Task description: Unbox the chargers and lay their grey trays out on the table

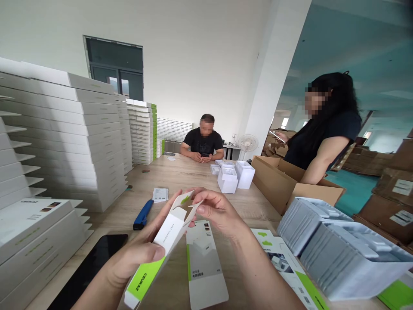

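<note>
A slim white and green carton [167, 234] is tilted in front of me, its upper end open with flaps sticking out. My left hand [142, 249] wraps round its side, thumb on the front face. With thumb and fingers, my right hand [217, 211] pinches a flap at the open end. Below the hands, a flat unfolded carton [206, 262] lies on the wooden table [258, 211]. More flat printed cartons [284, 262] rest to the right, partly hidden by my right forearm.
Tall stacks of white boxes [103, 142] rise at the left. A black phone [93, 267], a blue tool [143, 214] and small cards [160, 195] lie nearby. Nested plastic trays [348, 258] stand right, below a cardboard box [274, 185]. Two people [204, 140] hold phones, one seated, one standing.
</note>
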`<state>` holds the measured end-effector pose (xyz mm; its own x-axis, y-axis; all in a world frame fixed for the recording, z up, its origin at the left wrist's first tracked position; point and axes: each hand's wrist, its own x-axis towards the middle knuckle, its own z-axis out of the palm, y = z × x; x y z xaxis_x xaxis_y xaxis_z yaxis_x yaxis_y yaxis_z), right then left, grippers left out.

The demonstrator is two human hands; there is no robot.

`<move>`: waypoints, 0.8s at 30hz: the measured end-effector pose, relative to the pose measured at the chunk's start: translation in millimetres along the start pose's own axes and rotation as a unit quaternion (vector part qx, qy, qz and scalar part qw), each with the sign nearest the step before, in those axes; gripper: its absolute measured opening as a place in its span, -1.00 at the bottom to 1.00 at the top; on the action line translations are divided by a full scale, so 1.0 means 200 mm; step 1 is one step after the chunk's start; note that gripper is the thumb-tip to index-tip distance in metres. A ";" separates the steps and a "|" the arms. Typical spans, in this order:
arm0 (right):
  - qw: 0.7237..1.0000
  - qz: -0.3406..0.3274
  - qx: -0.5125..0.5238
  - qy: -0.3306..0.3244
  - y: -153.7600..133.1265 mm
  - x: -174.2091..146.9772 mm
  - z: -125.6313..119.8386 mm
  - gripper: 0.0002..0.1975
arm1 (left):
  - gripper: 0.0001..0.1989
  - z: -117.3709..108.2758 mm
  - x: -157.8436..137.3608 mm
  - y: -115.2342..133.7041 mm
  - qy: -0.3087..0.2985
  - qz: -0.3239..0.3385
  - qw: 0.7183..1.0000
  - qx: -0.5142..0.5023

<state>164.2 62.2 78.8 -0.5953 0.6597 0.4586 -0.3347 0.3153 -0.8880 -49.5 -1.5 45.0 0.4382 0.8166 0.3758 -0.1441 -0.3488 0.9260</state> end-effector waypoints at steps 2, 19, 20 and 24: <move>0.997 -0.038 -0.043 0.060 -0.02 0.00 0.01 -0.79 | -0.17 -0.01 0.01 0.02 0.042 -0.003 0.999 0.035; 0.865 -0.218 -0.443 0.090 -0.06 0.01 0.15 -0.77 | -0.61 0.03 0.08 -0.02 0.295 0.034 0.954 0.042; 0.878 -0.213 -0.417 0.100 -0.06 0.01 0.15 -0.81 | -0.65 0.02 0.09 -0.02 0.302 0.042 0.952 0.014; 0.921 -0.168 -0.292 0.193 -0.07 0.00 0.09 -0.92 | -0.72 0.02 0.10 0.00 0.331 0.037 0.941 -0.064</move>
<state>154.8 45.2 92.1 -0.1878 0.6166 0.7646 0.0656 0.7846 -0.6166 -36.2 12.9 52.4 -0.2197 0.9148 0.3390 -0.2769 -0.3917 0.8774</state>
